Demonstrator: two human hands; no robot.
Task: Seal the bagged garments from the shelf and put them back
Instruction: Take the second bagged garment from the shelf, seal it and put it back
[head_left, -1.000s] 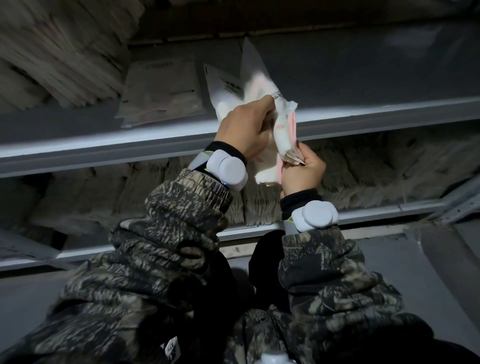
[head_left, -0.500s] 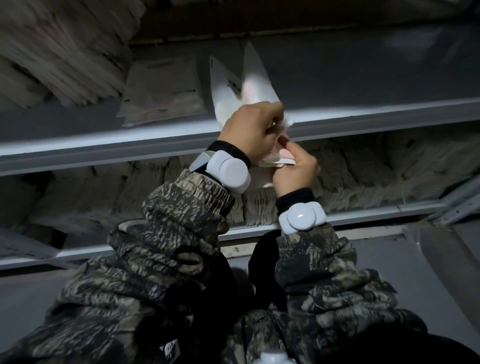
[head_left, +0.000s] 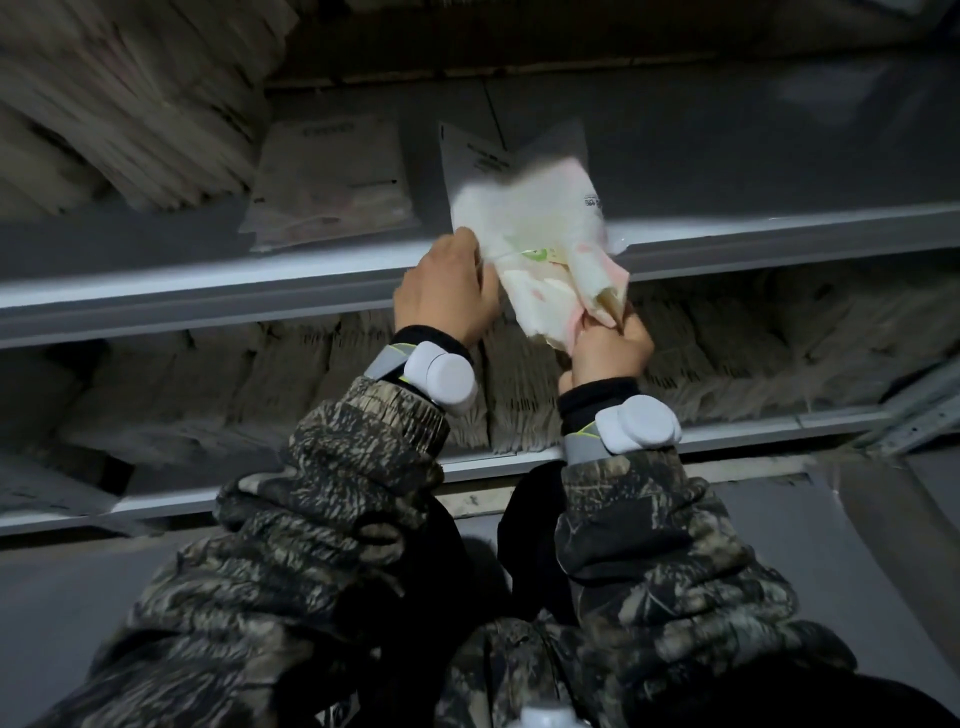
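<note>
A white and pink garment in a clear plastic bag (head_left: 535, 239) is held up in front of the grey shelf edge (head_left: 208, 291). My left hand (head_left: 447, 291) grips the bag's left side, fingers hidden behind it. My right hand (head_left: 608, 343) pinches the bag's lower right corner from below. The bag's upper part is blurred and fanned out over the shelf. Another flat bagged garment (head_left: 332, 182) lies on the shelf to the left.
Stacks of bagged garments (head_left: 104, 104) fill the upper left of the shelf. The lower shelf (head_left: 727, 441) holds rows of bagged garments standing on edge. The grey shelf board to the right (head_left: 779, 145) is bare. A metal bracket (head_left: 919, 415) sits at the right.
The bag has unfolded and spread wider, its top swinging right. My left hand slid to the bag's left edge; my right hand shifted right and grips the lower corner.
</note>
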